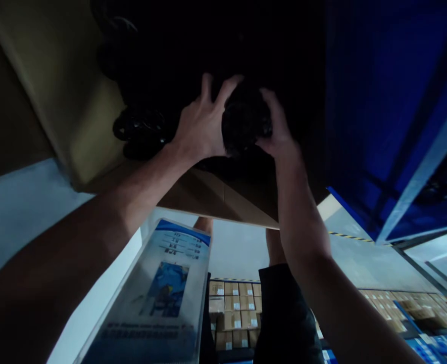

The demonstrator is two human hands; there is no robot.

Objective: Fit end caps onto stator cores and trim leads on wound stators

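Note:
Both my hands reach into a dark cardboard box [223,199] and close around a black, rounded bundle [244,121] whose kind I cannot make out. My left hand [202,121] presses against its left side, with two fingers stretched over the top. On the right side, my right hand [278,121] grips it with the thumb below and fingers curled above. More black items with a plastic-like shine [140,126] lie in the box beside my left hand. Deep shadow hides the rest of the contents.
A badge in a clear holder [170,288] hangs below my arms. Blue panels [378,101] with a metal rail stand at the right. Stacked brown cartons [234,308] are behind my legs. Yellow-black tape [348,236] marks the pale floor.

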